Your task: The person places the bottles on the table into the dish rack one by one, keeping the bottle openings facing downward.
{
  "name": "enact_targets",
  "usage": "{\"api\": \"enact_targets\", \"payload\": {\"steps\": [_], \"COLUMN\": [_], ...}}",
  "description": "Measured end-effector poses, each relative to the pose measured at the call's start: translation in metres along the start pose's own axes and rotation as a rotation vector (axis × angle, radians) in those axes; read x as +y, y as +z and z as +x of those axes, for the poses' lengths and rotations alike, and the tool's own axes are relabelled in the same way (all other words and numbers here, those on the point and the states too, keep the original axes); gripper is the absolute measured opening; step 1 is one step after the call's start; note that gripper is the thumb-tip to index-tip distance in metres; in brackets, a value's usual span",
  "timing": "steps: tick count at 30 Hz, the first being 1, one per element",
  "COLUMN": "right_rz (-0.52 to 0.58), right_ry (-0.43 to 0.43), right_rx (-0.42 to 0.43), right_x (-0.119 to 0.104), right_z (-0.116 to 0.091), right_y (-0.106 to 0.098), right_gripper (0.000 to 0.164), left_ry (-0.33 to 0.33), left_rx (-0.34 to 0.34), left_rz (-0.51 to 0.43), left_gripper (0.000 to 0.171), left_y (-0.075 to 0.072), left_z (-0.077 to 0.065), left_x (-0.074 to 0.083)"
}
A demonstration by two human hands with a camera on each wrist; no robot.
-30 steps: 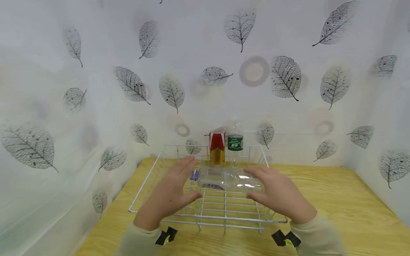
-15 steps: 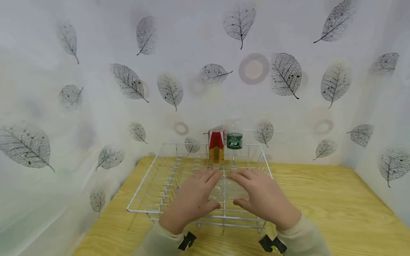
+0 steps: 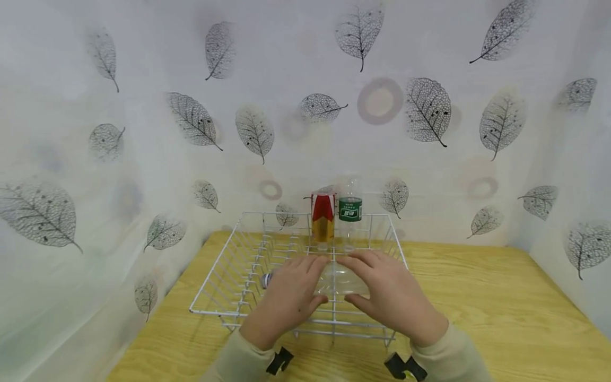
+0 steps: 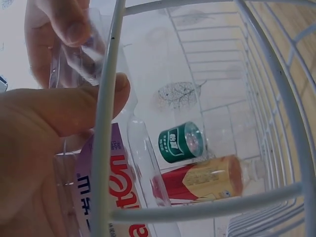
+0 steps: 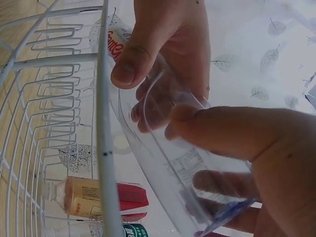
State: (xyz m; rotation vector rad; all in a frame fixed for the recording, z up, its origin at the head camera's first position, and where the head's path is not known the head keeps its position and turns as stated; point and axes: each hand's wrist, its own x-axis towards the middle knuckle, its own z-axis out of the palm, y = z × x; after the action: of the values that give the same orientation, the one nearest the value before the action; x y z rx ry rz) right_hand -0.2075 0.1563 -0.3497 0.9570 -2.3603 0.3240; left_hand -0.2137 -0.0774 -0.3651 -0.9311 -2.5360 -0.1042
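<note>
A large clear plastic bottle (image 3: 341,280) with a purple label and red lettering lies crosswise at the white wire rack (image 3: 334,321). Its cap (image 3: 266,280) shows left of my left hand (image 3: 288,297), which grips one stretch of the bottle. My right hand (image 3: 386,292) holds it a short way to the right. In the left wrist view, the thumb lies over the near side of the bottle (image 4: 136,163), and the label is partly behind a rack wire. Through the clear wall, the right wrist view shows fingers behind the bottle (image 5: 163,143). Whether the bottle touches the wires cannot be told.
At the back of the rack stand a red and gold bottle (image 3: 323,217), neck down, and a clear bottle with a green label (image 3: 350,209). The rack rests on a yellow wooden table (image 3: 477,297). A leaf-patterned curtain (image 3: 296,53) hangs behind and at both sides.
Both hands have come inward from wide apart and now sit close together on the bottle. The bottle has shifted left and nearer. Over the last half second little has moved.
</note>
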Motion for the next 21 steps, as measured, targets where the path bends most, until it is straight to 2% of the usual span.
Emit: {"api": "enact_targets", "payload": {"steps": [6, 10, 16, 21], "right_rz": [0.091, 0.185, 0.326, 0.468], "right_ry": [0.056, 0.103, 0.148, 0.149], "right_rx": [0.038, 0.030, 0.021, 0.054], "right_x": [0.004, 0.006, 0.008, 0.012], "right_z": [-0.003, -0.005, -0.006, -0.005], "right_y": [-0.004, -0.012, -0.024, -0.028], "right_gripper": [0.080, 0.086, 0.088, 0.091], "left_ry": [-0.006, -0.026, -0.074, -0.122], "left_rx": [0.052, 0.076, 0.076, 0.049], "left_rz": [-0.018, -0.078, -0.175, -0.278], "left_gripper": [0.075, 0.078, 0.079, 0.078], "left_y": [0.001, -0.004, -0.009, -0.009], "left_z": [0.001, 0.000, 0.000, -0.001], "left_x": [-0.006, -0.009, -0.014, -0.016]}}
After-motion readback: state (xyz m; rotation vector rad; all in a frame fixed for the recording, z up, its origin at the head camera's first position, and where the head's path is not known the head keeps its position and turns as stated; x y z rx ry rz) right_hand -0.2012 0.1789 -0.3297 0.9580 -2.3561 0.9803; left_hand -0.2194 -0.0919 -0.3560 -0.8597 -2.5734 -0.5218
